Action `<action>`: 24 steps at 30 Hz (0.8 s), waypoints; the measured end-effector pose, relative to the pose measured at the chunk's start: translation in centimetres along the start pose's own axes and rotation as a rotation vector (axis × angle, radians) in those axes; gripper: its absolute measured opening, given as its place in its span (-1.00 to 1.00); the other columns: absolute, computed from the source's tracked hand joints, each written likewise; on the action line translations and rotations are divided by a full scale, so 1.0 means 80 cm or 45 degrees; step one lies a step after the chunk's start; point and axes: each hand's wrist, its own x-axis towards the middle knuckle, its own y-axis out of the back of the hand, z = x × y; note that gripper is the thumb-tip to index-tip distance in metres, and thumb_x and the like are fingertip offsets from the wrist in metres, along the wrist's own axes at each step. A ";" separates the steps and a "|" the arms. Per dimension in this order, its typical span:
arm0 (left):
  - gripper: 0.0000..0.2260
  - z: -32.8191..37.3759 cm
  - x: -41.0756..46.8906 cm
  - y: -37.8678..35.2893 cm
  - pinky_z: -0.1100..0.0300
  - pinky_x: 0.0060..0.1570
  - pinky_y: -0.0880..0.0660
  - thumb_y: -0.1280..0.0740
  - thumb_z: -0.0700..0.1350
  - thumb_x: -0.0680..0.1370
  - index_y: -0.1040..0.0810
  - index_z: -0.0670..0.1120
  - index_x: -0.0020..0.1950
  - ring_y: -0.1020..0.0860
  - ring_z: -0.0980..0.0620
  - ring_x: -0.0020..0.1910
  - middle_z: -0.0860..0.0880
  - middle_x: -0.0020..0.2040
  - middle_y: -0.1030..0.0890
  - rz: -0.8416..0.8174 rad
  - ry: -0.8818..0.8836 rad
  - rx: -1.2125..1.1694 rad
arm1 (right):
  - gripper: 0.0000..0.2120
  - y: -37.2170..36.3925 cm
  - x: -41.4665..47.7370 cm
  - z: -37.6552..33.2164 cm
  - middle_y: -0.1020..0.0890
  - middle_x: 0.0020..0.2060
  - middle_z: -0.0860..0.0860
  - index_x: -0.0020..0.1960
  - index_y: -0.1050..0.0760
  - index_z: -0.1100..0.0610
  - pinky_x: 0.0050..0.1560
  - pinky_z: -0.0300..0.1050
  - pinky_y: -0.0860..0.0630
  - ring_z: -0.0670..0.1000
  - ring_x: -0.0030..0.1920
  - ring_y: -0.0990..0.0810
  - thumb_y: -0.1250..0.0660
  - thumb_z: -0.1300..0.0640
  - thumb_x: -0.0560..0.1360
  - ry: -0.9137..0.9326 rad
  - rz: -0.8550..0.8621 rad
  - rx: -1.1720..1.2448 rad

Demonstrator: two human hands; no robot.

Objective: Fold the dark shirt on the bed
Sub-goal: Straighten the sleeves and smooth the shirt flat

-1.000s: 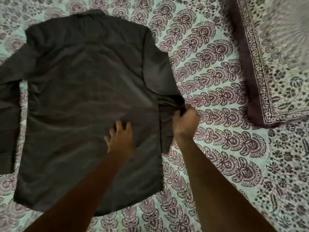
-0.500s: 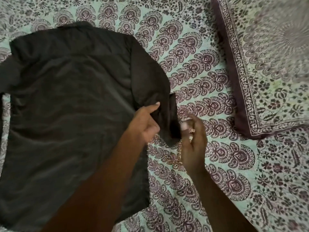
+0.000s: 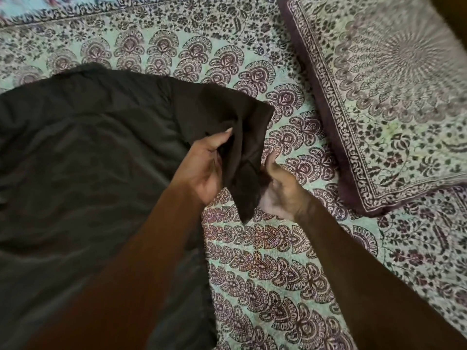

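The dark shirt point(image 3: 83, 160) lies spread back-up on the patterned bedsheet point(image 3: 265, 269), filling the left half of the view. Its right sleeve point(image 3: 242, 137) is bunched and lifted off the sheet. My left hand point(image 3: 204, 165) grips the sleeve from the left, thumb stretched up along the cloth. On the sleeve's right side sits my right hand point(image 3: 283, 190), palm turned up, with its fingers tucked under the hanging cuff end. My left forearm covers part of the shirt's lower edge.
A patterned pillow point(image 3: 394, 97) with a dark border lies at the upper right, close to the sleeve. The printed sheet runs on below and to the right of my hands. The shirt's left sleeve is out of view.
My left hand left the shirt's back and took hold of the right sleeve. The sleeve has been gathered and lifted between both hands. The camera has moved closer and to the right.
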 end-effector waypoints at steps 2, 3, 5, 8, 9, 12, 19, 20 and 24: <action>-0.77 0.002 0.008 -0.009 0.09 -0.11 -0.70 -0.19 -0.19 0.69 -0.60 -0.26 0.14 -0.73 -0.04 -0.19 -0.16 -0.13 -0.74 -0.024 -0.008 -0.018 | -0.11 0.009 -0.007 -0.013 -0.56 0.15 0.30 0.35 -0.57 0.27 0.02 0.07 -0.37 0.34 0.08 -0.45 -0.64 -0.31 0.26 0.021 0.034 -0.166; -0.77 0.003 0.010 -0.016 0.06 -0.05 -0.71 -0.19 -0.19 0.69 -0.60 -0.26 0.14 -0.72 -0.05 -0.16 -0.17 -0.11 -0.74 -0.045 -0.018 -0.027 | -0.46 0.016 -0.014 -0.023 -0.64 0.03 0.25 0.18 -0.69 0.20 -0.04 0.02 -0.36 0.26 0.00 -0.51 -0.63 -0.15 0.37 0.094 0.064 -0.272; -0.75 0.006 0.019 -0.025 -0.01 0.17 -0.66 -0.19 -0.21 0.67 -0.58 -0.28 0.23 -0.71 -0.10 -0.03 -0.19 -0.01 -0.72 -0.084 -0.054 -0.072 | -0.87 0.034 -0.035 -0.048 -0.75 -0.06 0.10 0.00 -0.75 0.15 -0.02 -0.11 -0.58 0.14 -0.04 -0.72 -0.55 0.21 0.45 0.237 0.127 -0.360; -0.73 0.008 0.037 -0.041 -0.04 0.22 -0.63 -0.17 -0.20 0.70 -0.58 -0.25 0.29 -0.72 -0.08 0.06 -0.15 0.04 -0.74 -0.096 -0.099 -0.187 | -0.77 0.052 -0.086 -0.105 -0.77 -0.02 0.14 0.10 -0.70 0.25 -0.03 -0.05 -0.70 0.08 -0.06 -0.77 -0.43 0.27 0.45 0.348 0.272 -0.334; -0.73 0.008 0.044 -0.046 -0.05 0.27 -0.60 -0.17 -0.19 0.70 -0.62 -0.23 0.24 -0.72 -0.07 0.09 -0.13 0.05 -0.75 -0.103 -0.098 -0.222 | -0.78 0.059 -0.101 -0.125 -0.77 -0.03 0.14 0.11 -0.68 0.26 -0.07 -0.06 -0.70 0.08 -0.08 -0.77 -0.42 0.26 0.48 0.376 0.320 -0.402; -0.73 0.008 0.061 -0.074 0.02 0.30 -0.59 -0.20 -0.19 0.70 -0.66 -0.23 0.22 -0.66 -0.09 0.23 -0.16 0.16 -0.72 -0.127 -0.045 -0.292 | -0.90 0.074 -0.135 -0.185 -0.71 -0.25 0.06 -0.12 -0.60 0.18 -0.26 -0.21 -0.60 -0.01 -0.24 -0.70 -0.46 0.20 0.55 0.449 0.545 -0.850; -0.69 -0.051 0.104 -0.131 0.00 0.07 -0.65 -0.19 -0.05 0.74 -0.49 -0.23 0.36 -0.69 -0.19 0.08 -0.28 0.13 -0.70 0.234 0.337 0.225 | -0.63 0.104 -0.173 -0.329 -0.64 -0.35 0.13 -0.23 -0.58 0.18 -0.34 -0.15 -0.39 -0.03 -0.38 -0.54 -0.60 -0.09 0.44 0.604 1.014 -1.824; -0.70 -0.059 0.102 -0.135 0.05 -0.09 -0.67 -0.19 -0.03 0.74 -0.53 -0.24 0.25 -0.72 -0.18 -0.03 -0.27 0.01 -0.73 0.279 0.361 0.436 | -0.63 0.108 -0.174 -0.344 -0.64 -0.34 0.11 -0.24 -0.60 0.17 -0.32 -0.14 -0.37 -0.02 -0.35 -0.55 -0.61 -0.11 0.41 0.547 1.034 -1.933; -0.78 -0.078 0.098 -0.143 0.04 -0.34 -0.55 -0.31 -0.13 0.65 -0.59 -0.25 -0.10 -0.65 -0.10 -0.36 -0.13 -0.34 -0.67 0.579 -0.321 1.362 | -0.75 0.139 -0.165 -0.381 -0.63 -0.22 0.05 -0.15 -0.63 0.10 -0.09 -0.14 -0.39 0.07 -0.13 -0.60 -0.64 -0.01 0.40 0.383 1.090 -2.047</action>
